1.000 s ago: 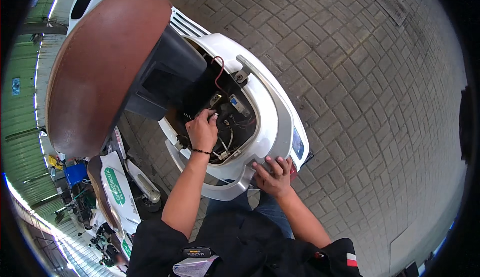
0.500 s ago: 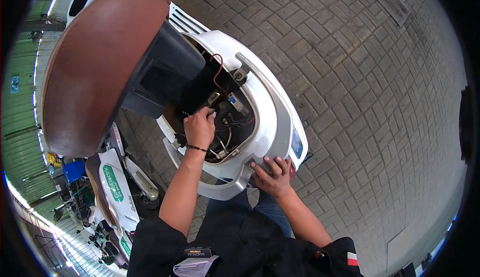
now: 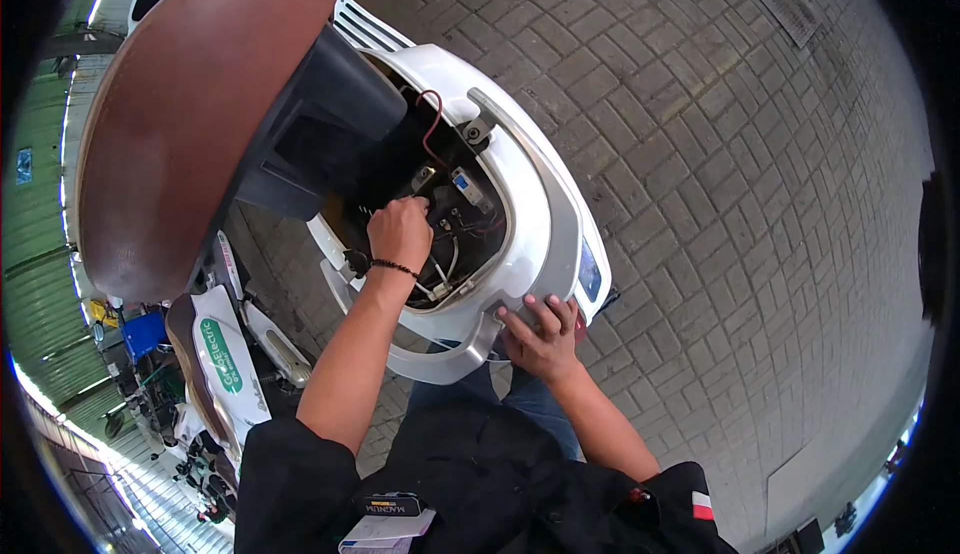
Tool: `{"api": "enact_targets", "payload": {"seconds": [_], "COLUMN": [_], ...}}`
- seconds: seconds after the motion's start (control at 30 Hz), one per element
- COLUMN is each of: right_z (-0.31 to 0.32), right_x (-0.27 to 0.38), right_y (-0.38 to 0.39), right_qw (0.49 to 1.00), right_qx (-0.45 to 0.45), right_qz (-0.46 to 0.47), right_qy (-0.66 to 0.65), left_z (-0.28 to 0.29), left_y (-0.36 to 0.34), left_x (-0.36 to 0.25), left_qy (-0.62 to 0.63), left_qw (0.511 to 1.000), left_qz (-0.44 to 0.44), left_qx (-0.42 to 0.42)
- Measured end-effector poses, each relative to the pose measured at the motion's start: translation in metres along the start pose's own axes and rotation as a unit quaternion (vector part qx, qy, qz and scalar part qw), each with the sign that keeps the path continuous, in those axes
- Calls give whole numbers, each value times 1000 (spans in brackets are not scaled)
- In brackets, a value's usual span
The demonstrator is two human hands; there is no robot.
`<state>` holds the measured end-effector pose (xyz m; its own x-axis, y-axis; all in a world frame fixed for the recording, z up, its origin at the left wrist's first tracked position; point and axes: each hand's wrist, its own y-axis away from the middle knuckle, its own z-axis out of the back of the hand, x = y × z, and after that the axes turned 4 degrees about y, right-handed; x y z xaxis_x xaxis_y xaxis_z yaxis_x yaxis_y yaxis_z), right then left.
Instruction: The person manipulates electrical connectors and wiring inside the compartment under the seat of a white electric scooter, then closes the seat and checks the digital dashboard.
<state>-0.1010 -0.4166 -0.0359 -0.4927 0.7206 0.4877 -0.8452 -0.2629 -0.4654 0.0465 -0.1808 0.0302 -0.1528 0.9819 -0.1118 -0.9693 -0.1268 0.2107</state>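
Observation:
A white scooter (image 3: 530,224) has its brown seat (image 3: 190,104) raised, with a dark plastic panel (image 3: 350,94) beneath it. My left hand (image 3: 398,229) reaches into the open compartment, fingers curled, whatever they hold hidden. Around it are a red wire (image 3: 430,134), a small breaker with a blue switch (image 3: 467,187), a brass-coloured part (image 3: 424,178) and pale cables (image 3: 450,269). My right hand (image 3: 540,339) grips the silver grab rail (image 3: 478,344) at the rear of the scooter, fingers bent over it.
A white scooter with green decal (image 3: 205,324) stands at my left, among other machines and a blue object (image 3: 143,335) by a green corrugated wall (image 3: 40,224). Brick paving (image 3: 730,254) surrounds the scooter on the right. My legs are just below its rear.
The scooter appears slightly higher and farther left. My left hand has moved up and deeper into the compartment; the small light piece that showed at its fingertips is now hidden.

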Motion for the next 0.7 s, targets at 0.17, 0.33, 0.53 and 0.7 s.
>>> {"api": "enact_targets", "payload": {"seconds": [0.17,0.33,0.53,0.7], "right_z": [10,33,67,32], "right_x": [1,17,36,65], "right_y": [-6,-37,-100,-141], "right_qw": [1000,998,992,984], "right_qx": [25,24,52,177], "right_qz": [-14,-56,-111,-14], "right_qy": [12,31,38,27], "left_z": [-11,1,30,23], "left_y": [-3,-2,46,87], "left_x": [-1,9,42,128], "left_qy": [-44,-7,231,232], "left_qw": [998,999,960,965], "left_qz": [-31,-44,-114,-98], "left_qx": [-12,9,-107,-66]}}
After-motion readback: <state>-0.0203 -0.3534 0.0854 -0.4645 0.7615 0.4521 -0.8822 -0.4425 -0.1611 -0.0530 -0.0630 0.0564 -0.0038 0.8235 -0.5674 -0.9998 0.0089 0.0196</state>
